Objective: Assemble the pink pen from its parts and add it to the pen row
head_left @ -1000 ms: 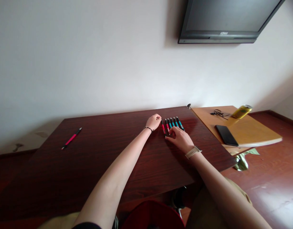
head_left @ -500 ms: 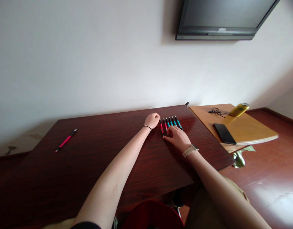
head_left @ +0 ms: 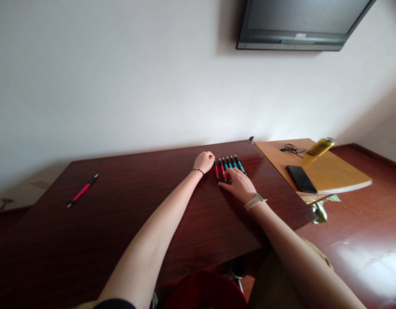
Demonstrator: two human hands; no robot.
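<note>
Several pens lie side by side on the dark wooden table, with a red pen (head_left: 216, 170) leftmost, another red pen (head_left: 221, 165) beside it, and blue pens (head_left: 231, 162) to the right. My left hand (head_left: 204, 162) is closed at the far end of the leftmost red pen, its fingertips mostly hidden. Low over the row, my right hand (head_left: 239, 183) has thumb and forefinger apart. Its thumb tip meets the near end of that same red pen, while the other fingers cover the blue pens' lower ends. A separate red pen (head_left: 83, 190) lies far left.
The dark table (head_left: 127, 189) stands against a white wall. To its right, a lighter wooden table (head_left: 336, 174) carries a black phone (head_left: 301, 179), a coiled cable (head_left: 292, 149) and a yellow can (head_left: 321, 146) on its side. A television (head_left: 291, 30) hangs above.
The whole view has shifted slightly, with things appearing a little further left. Both hands keep their places at the leftmost red pen, and the row looks unchanged.
</note>
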